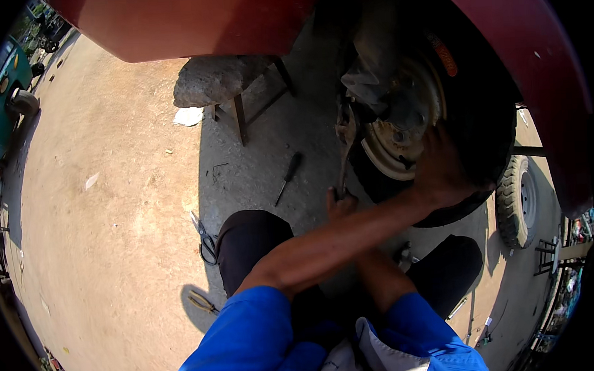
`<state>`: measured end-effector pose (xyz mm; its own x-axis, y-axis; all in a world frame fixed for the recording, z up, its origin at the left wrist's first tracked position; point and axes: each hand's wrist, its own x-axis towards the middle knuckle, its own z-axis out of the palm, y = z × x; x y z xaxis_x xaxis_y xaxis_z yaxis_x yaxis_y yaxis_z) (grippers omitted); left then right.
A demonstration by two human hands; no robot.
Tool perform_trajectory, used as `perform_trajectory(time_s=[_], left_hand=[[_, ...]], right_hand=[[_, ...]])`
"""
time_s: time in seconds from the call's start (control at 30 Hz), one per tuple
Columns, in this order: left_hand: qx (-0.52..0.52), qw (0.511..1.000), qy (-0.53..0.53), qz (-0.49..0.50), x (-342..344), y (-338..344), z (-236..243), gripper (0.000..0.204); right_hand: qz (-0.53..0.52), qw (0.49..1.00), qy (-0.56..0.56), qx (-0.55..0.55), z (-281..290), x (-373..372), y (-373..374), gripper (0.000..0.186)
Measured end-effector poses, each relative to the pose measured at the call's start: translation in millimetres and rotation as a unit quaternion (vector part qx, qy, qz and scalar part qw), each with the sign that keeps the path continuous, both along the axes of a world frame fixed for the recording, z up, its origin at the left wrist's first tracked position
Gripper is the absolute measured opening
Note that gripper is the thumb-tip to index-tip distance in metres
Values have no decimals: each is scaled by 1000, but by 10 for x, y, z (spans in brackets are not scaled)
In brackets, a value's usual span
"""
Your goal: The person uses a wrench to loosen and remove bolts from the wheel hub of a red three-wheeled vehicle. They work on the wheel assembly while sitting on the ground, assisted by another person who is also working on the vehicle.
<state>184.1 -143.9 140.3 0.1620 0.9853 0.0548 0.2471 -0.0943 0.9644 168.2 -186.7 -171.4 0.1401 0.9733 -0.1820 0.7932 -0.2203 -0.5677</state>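
My forearms cross in front of the wheel. My left hand (439, 163) reaches over to the right and lies on the black tyre (483, 118), its fingers stretched toward the pale, dirty rim (381, 159). Lower and further left, my right hand (342, 204) is closed around the lower end of a long wrench (344, 149). The wrench stands nearly upright, its wide head beside the shaded hub parts (369, 91). Shadow hides whether that head touches anything. Red bodywork (532, 59) arches over the tyre.
A screwdriver (288, 177), scissors (204, 241) and pliers (201, 300) lie on the ground to the left. A stool with a worn seat (211, 81) stands under the red panel (188, 23). Another wheel (518, 201) stands at the right; a green vehicle (0, 100) is far left.
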Motion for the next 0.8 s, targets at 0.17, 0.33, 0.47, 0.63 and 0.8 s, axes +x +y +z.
perform_trajectory(time_s=[0.17, 0.33, 0.47, 0.63, 0.8], left_hand=[[-2, 1000, -20, -1, -31, 0, -19, 127], [46, 999, -11, 7, 12, -94, -203, 132], [55, 998, 10, -22, 74, -134, -295, 128], [61, 997, 20, -36, 28, -162, -412, 124], [51, 997, 34, -56, -37, -245, -291, 120]], right_hand=[[80, 968, -58, 230, -537, 275, -2, 39], [-11, 970, 207, 129, 55, 50, 390, 47], [61, 974, 202, 86, 392, 137, 749, 49], [41, 982, 141, 118, 613, 132, 317, 48], [56, 988, 140, 13, 1129, 368, 167, 40]])
